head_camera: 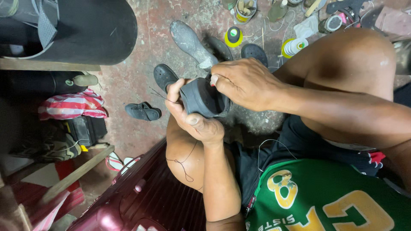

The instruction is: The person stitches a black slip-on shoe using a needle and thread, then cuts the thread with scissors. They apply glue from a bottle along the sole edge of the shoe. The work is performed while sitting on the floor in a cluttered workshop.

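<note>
the dark shoe (pixel 201 97) is held in the air above the person's left knee (pixel 184 156), between both hands, clear of the floor (pixel 141 55). this position keeps the work close to the head camera and lets either hand turn it.

left hand (pixel 188 113): the fingers are closed around the underside and near side of the shoe, thumb lying along the lower edge. this hand acts as the clamp; it carries the weight and fixes the angle.

right hand (pixel 244 81): the fingers are bunched and closed at the upper edge of the shoe, at its opening. whether they pinch a needle cannot be told; the tips are hidden against the dark material. this hand does the fine work while the other steadies.

a thin thread (pixel 160 95) runs out from the left side of the shoe, and more thread (pixel 184 164) hangs slack over the left knee, kept free so it does not snag.

surroundings on the floor, all well apart from the hands:
- a grey shoe (pixel 190 42) and a dark sole (pixel 254 52) lie just beyond the held shoe.
- a black sandal (pixel 143 112) lies to the left.
- a yellow-capped bottle (pixel 233 36) and a white bottle (pixel 294 47) stand near the right knee (pixel 351 64), within reach.
- a maroon suitcase (pixel 145 201) lies beside the left leg.
- a striped cloth (pixel 72 105) rests at the left.
</note>
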